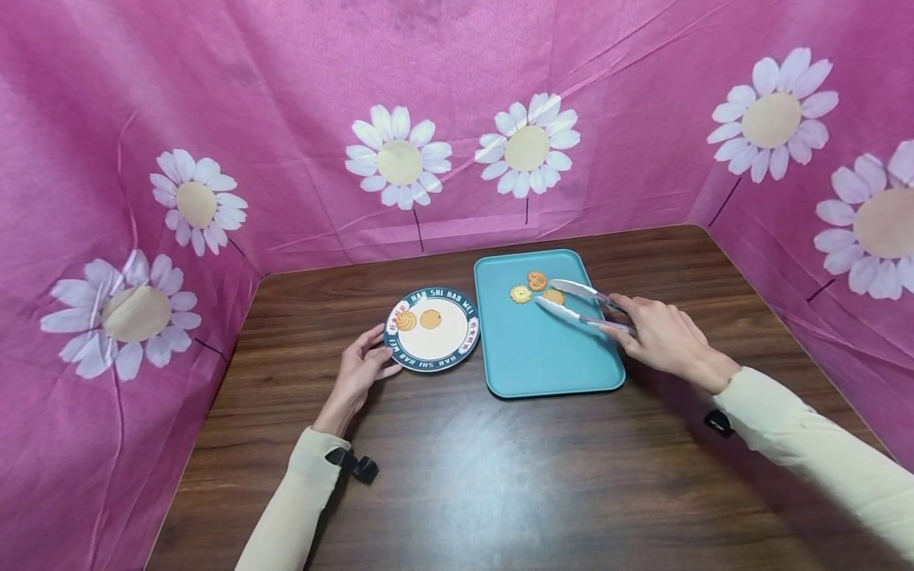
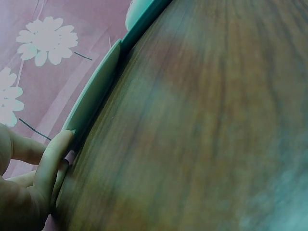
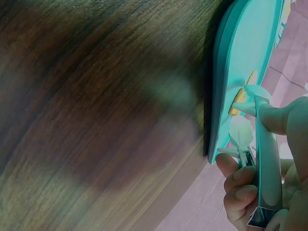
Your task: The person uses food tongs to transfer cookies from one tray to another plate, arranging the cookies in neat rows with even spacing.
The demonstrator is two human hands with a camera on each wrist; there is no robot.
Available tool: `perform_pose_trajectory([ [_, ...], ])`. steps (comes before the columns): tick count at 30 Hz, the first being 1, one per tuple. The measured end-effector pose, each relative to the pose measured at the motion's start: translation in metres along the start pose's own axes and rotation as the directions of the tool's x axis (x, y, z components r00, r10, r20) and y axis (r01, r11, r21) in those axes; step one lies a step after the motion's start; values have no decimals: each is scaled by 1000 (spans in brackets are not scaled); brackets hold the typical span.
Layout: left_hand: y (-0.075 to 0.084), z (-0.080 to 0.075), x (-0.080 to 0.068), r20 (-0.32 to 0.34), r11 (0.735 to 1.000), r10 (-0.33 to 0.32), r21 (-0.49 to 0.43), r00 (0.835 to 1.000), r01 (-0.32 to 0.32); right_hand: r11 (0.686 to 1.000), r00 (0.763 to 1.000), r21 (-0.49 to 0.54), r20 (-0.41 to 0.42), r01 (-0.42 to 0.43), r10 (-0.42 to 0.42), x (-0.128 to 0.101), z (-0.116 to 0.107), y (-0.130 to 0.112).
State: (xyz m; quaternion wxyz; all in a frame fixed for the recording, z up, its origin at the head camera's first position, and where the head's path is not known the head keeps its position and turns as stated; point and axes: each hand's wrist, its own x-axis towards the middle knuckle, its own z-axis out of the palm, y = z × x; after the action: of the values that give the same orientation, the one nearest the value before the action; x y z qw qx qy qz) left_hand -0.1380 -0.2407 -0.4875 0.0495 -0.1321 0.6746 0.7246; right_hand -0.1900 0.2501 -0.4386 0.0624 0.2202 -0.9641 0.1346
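Right hand grips metal tongs, tips straddling a biscuit on teal rectangular tray. Left hand, fingers relaxed, touches round lettered plate rim at 8 o'clock; bare wooden table toward 6 o'clock.

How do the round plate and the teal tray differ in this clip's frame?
The plate is round, white inside with a dark lettered rim; the tray is rectangular and plain teal. The plate is smaller and carries two cookies; the tray carries three. The left hand touches the plate's edge, while the right hand holds tongs over the tray, around one cookie. Both sit flat on the wooden table, side by side.
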Motion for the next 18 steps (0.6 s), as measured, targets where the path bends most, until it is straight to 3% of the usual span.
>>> perform_pose_trajectory([
  [18, 0, 1, -1, 0, 1000, -2, -16, 1000, 2, 1000, 998, -18, 62, -5, 6, -4, -8, 5],
])
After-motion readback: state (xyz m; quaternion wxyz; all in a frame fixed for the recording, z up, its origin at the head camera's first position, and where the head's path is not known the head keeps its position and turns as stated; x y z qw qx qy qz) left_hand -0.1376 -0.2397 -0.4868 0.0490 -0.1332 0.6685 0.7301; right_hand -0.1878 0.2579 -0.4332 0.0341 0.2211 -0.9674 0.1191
